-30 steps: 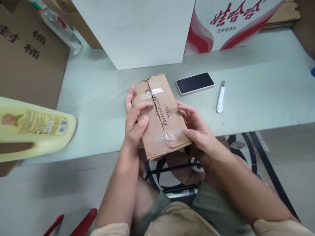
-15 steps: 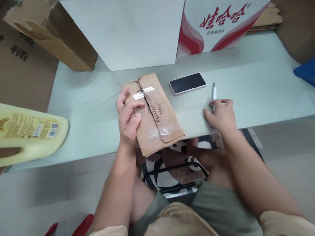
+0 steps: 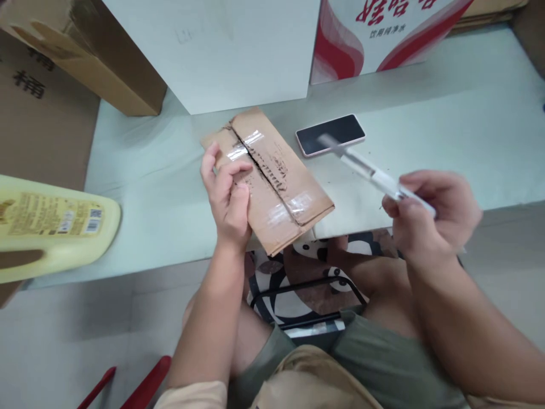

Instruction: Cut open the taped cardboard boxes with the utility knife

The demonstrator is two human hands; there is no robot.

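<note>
Leftward, "桶" carton (image 3: 42,130); parcel (image 3: 281,187); cutter (image 3: 371,174) aloft

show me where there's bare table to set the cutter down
Widest bare table lies right of the phone, from the red-and-white carton to the near edge. Another patch sits between the yellow jug and the left hand on the parcel. The middle is crowded: parcel, phone and white box lie close, and the right hand holds the cutter above.

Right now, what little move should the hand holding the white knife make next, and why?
Probably bring the right hand with its slim white utility knife down to the taped middle seam of the flat brown cardboard parcel. The knife is in the air, tape covers the seam, and the left hand pins the parcel down.
</note>
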